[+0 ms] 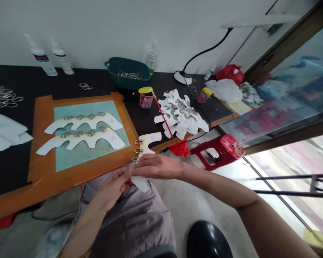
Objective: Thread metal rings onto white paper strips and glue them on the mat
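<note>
A white scalloped strip [147,141] with metal rings along its yellowish edge reaches over the front edge of the table. My left hand [115,186] pinches its near end, close to the last ring. My right hand [156,166] lies across the strip with its fingers closed on the same end, hiding part of it. Two similar strips, an upper one [111,121] and a lower one [111,139], lie on a pale green sheet [80,161] to the left, each with several rings along its top edge.
Loose rings [4,97] and plain white pieces [6,134] lie at the left. Behind stand a green basin [127,68] of rings and a yellow-topped can [145,98]. A red stick [164,118] leans over a heap of ringed strips [181,116]. A red stool [218,152] stands right.
</note>
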`<state>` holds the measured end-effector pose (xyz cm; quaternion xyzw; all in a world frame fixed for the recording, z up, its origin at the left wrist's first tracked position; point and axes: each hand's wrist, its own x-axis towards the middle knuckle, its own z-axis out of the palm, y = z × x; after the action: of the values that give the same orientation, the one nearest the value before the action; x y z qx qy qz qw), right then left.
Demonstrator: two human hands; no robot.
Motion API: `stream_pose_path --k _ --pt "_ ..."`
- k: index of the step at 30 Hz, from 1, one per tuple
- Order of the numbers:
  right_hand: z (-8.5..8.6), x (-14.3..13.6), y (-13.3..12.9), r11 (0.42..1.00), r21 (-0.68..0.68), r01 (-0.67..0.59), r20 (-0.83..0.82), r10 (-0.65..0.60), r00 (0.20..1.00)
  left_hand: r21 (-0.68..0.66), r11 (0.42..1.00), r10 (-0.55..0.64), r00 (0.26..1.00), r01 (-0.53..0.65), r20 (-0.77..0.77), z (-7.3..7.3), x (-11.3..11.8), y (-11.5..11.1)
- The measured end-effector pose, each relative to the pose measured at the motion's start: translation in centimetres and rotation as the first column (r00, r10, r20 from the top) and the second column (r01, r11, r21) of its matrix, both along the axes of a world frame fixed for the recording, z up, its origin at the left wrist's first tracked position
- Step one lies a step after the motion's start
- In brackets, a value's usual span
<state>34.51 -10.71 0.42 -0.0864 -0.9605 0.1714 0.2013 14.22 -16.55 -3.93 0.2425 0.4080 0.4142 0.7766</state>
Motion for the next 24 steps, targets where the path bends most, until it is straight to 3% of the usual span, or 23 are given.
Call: stream_pose_path --k 8,10,12,14,17,20,24 --pt "-1.2 0.1 -0.5 0.991 -0.122 0.049 -0.100 -0.062 0.993 0.001 0.999 -0.050 0.998 0.050 0.035 -0.6 0.4 -0.3" --pt "-1.5 0.1 -1.1 0.979 -0.160 0.129 -0.170 -0.156 0.973 0.009 1.000 -0.028 0.999 0.028 0.016 -0.8 0.4 -0.3" --pt "-1.8 0.0 -2.2 0.927 -0.253 0.278 -0.271 -0.344 0.899 0.019 1.000 -0.002 1.000 0.003 -0.014 -0.9 0.6 -0.3" --pt "-2.4 -0.4 -3.7 0.802 -0.417 0.427 -0.320 -0.570 0.757 0.027 1.000 0.010 0.999 -0.008 -0.042 -1.0 0.9 -0.4" --pt "-3.4 -1.5 -6.1 0.525 -0.697 0.489 -0.180 -0.788 0.589 0.034 0.999 0.012 0.996 -0.009 -0.083 -1.1 1.4 -0.7" --pt "-4.4 -3.0 -7.6 0.308 -0.875 0.374 -0.093 -0.864 0.494 0.077 0.997 0.013 0.992 -0.003 -0.129 -1.3 1.7 -0.9" --pt "-5.5 -4.5 -7.7 0.158 -0.977 0.141 -0.102 -0.935 0.338 0.202 0.979 0.052 0.943 0.016 -0.328 -1.6 1.9 -0.8"
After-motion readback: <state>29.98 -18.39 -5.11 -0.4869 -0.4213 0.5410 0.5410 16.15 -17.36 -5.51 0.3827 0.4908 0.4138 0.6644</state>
